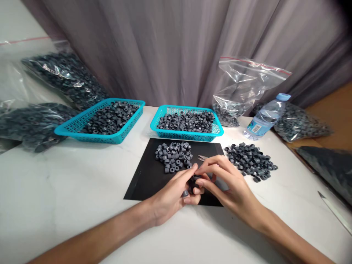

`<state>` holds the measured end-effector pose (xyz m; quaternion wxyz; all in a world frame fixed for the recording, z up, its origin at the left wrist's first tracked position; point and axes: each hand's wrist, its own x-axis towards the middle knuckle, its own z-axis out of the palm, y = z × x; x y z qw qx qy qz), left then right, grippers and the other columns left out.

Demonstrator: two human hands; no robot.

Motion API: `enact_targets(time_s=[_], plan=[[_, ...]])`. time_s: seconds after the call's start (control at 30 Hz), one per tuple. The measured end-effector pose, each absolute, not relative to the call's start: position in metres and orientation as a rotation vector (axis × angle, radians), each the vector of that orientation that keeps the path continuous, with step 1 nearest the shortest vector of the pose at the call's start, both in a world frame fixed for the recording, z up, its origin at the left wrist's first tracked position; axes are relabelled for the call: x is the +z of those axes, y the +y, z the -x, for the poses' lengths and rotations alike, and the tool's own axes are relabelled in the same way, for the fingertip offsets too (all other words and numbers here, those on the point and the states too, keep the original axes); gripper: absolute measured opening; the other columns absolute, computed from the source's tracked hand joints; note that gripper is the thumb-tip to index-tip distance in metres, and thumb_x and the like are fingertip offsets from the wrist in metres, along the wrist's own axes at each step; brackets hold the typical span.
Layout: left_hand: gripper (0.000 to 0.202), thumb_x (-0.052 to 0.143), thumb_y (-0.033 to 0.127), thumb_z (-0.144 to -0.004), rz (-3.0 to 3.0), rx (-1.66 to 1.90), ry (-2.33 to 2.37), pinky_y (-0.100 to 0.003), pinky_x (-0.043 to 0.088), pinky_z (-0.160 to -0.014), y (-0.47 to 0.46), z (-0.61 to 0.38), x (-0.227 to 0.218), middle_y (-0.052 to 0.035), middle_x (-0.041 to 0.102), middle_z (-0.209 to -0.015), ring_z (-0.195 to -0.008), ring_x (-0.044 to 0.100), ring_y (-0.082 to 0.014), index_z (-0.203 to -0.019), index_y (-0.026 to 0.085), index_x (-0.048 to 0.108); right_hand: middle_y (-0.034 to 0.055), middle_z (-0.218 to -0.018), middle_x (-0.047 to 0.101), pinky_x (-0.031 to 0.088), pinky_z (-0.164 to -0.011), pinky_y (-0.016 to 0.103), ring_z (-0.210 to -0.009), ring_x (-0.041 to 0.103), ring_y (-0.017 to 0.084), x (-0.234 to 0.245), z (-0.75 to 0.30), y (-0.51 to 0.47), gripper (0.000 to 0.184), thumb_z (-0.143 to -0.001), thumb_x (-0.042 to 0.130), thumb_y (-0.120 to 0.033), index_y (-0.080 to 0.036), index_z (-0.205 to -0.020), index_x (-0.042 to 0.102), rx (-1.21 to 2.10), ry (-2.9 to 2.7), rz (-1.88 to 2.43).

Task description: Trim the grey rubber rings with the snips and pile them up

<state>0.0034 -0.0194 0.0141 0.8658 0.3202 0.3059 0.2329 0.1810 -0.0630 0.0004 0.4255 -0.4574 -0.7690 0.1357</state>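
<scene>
My left hand (176, 190) is curled over the near part of a black mat (143, 176), holding small dark grey plastic rings; one grey ring (185, 193) shows at its curled fingers. My right hand (228, 181) meets it from the right, thumb and fingertips pinched at a dark ring (194, 178) between both hands. Fingers partly hide that ring. Two pointed metal tips (202, 158) stick out behind my right fingers; the rest of that tool is hidden. On the mat, beyond my left hand, lies a pile of grey rings (173, 154).
Another ring pile (250, 161) lies on the white table right of the mat. Behind stand two turquoise baskets of rings, one left (121, 137) and one central (187, 138). Bags of rings (63, 77) flank them, with a water bottle (265, 117) and a pointed white-edged tool (334, 212) at right.
</scene>
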Motion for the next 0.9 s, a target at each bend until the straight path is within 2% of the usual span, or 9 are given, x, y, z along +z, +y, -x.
enact_targets(time_s=[0.23,0.4,0.57,0.73,0.9], plan=[[0.025,0.062,0.038,-0.096,-0.51,0.465,0.653,-0.014,0.016,-0.044,-0.014,-0.003,0.003,0.0013,0.048,-0.077,-0.055,0.04,-0.0029,-0.091,0.014,0.057,0.0089,-0.108,0.06,0.055,-0.087,0.039,-0.104,0.061,0.024,-0.002,-0.185,-0.061,0.017,-0.101,0.056,-0.027,-0.026,-0.115,0.066,0.401,-1.963,1.133],[0.028,0.065,0.036,-0.094,-0.603,0.499,0.68,-0.014,0.016,-0.043,-0.012,-0.002,0.006,-0.0006,0.049,-0.08,-0.056,0.039,-0.0025,-0.084,0.012,0.057,0.0083,-0.106,0.058,0.052,-0.086,0.037,-0.1,0.06,0.02,-0.005,-0.186,-0.06,0.021,-0.104,0.046,-0.019,-0.024,-0.111,0.065,0.411,-1.916,1.14],[0.029,0.064,0.038,-0.093,-0.667,0.517,0.667,-0.014,0.015,-0.042,-0.01,-0.001,0.006,-0.0013,0.049,-0.082,-0.055,0.036,-0.0023,-0.085,0.011,0.059,0.0087,-0.108,0.057,0.05,-0.088,0.035,-0.1,0.061,0.02,-0.01,-0.186,-0.059,0.02,-0.105,0.045,-0.021,-0.022,-0.111,0.064,0.352,-1.873,1.208],[0.035,0.061,0.043,-0.094,-0.668,0.51,0.695,-0.014,0.014,-0.042,-0.007,-0.001,0.006,0.0015,0.043,-0.077,-0.053,0.03,-0.0019,-0.083,0.011,0.059,0.008,-0.105,0.061,0.05,-0.077,0.032,-0.088,0.064,0.018,-0.017,-0.185,-0.059,0.022,-0.106,0.041,-0.021,-0.023,-0.118,0.06,0.235,-1.892,1.29],[0.043,0.053,0.055,-0.096,-0.718,0.493,0.659,-0.015,0.015,-0.043,-0.005,0.001,0.009,0.0011,0.045,-0.075,-0.054,0.03,-0.004,-0.084,0.013,0.058,0.005,-0.093,0.063,0.049,-0.068,0.029,-0.076,0.064,0.016,-0.014,-0.18,-0.06,0.021,-0.105,0.043,-0.02,-0.02,-0.116,0.06,0.139,-1.86,1.264]])
